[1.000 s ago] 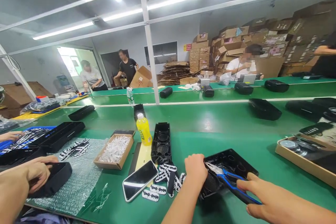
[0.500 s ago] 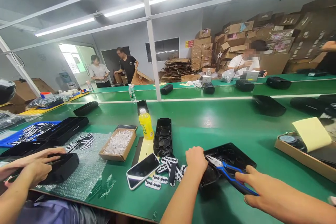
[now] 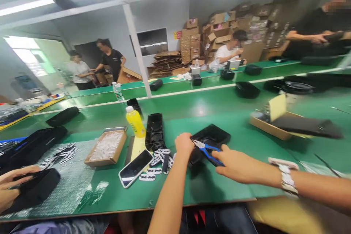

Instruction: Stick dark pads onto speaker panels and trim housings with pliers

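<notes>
My left hand (image 3: pixel 183 147) is closed on the left edge of a black plastic speaker housing (image 3: pixel 216 133), which lies tilted on the green bench. My right hand (image 3: pixel 231 164) grips blue-and-black pliers (image 3: pixel 211 153). Their metal jaws reach into the housing's left side, close beside my left fingers; what they touch there is hidden. Left of my left hand lie several white strips with black pads (image 3: pixel 154 170) and a white-edged phone (image 3: pixel 136 168). Another open black housing (image 3: pixel 154 129) stands just behind them.
A carton of small clear parts (image 3: pixel 105 148) and a yellow drink bottle (image 3: pixel 135 121) stand to the left. A co-worker's hands (image 3: pixel 16 182) handle a black housing at far left. On the right sits a cardboard tray (image 3: pixel 270 126) with a dark panel across it.
The view has swung right, so the bench things sit further left in the picture. Both hands keep their hold, with the pliers still at the housing. More of my right forearm shows.
</notes>
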The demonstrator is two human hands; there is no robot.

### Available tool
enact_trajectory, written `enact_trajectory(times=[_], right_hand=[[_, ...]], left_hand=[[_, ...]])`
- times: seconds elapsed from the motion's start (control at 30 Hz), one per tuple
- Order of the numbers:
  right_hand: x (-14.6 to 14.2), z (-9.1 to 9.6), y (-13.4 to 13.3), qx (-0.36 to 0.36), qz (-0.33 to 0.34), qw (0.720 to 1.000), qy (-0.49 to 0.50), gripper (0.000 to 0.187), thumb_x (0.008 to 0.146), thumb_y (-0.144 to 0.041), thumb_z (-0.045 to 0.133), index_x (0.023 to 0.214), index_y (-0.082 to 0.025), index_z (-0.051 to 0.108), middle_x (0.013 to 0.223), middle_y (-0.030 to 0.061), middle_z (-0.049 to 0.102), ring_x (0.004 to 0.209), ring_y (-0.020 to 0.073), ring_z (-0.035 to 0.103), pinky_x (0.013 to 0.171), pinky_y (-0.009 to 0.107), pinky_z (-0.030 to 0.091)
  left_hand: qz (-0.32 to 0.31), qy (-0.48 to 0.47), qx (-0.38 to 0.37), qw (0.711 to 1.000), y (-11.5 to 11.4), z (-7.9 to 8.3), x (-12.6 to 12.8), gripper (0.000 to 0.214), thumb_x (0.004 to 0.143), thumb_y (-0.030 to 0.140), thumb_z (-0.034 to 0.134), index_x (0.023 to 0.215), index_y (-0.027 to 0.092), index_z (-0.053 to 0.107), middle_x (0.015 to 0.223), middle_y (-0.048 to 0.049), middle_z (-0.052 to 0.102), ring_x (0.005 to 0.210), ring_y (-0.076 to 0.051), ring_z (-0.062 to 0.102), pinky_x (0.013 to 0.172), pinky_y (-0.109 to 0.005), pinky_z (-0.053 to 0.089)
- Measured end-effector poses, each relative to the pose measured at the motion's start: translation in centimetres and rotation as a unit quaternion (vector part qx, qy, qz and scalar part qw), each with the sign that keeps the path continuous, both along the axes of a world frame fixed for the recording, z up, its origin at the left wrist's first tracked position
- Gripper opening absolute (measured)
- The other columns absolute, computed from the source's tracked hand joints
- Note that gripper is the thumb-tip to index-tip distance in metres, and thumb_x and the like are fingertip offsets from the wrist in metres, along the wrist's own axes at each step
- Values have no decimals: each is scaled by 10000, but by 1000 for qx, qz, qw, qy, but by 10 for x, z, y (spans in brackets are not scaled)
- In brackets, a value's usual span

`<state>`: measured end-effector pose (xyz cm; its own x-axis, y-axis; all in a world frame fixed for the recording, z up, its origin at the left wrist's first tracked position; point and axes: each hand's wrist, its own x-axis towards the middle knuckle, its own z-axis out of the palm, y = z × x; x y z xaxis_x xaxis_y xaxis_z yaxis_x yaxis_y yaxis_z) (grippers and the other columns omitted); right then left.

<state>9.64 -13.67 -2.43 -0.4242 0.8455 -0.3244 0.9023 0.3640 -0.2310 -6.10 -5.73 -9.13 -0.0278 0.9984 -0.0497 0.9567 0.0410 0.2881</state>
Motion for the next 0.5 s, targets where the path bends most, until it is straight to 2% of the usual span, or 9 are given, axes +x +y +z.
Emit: enact_trajectory(times=[0.17,0.33,0.5], right_hand=[[5,19,-11,-15,-40,999,15,310,754,-253,457,1029,-147,556,947,140,474,656,222,546,599,316,362],[27,39,-27,-45,-71,993,83,241,750,-359,511,928,-204,563,890,70,478,680,181,506,621,284,383],[49,33,-33,-48,-110,979,167,219,785,-400,523,889,-211,550,912,37,476,754,158,502,664,256,387]], left_hand=[[7,-18,-2,1000,9,4,0,275,884,344,515,1072,152,572,1078,-80,583,992,-193,560,885,-412,463],[37,-52,-14,998,23,6,-9,262,864,333,547,1042,145,585,1040,-77,594,992,-202,561,884,-423,460],[34,-156,4,987,19,11,-7,252,840,257,561,1064,146,587,1094,-93,591,1033,-221,543,937,-464,406]])
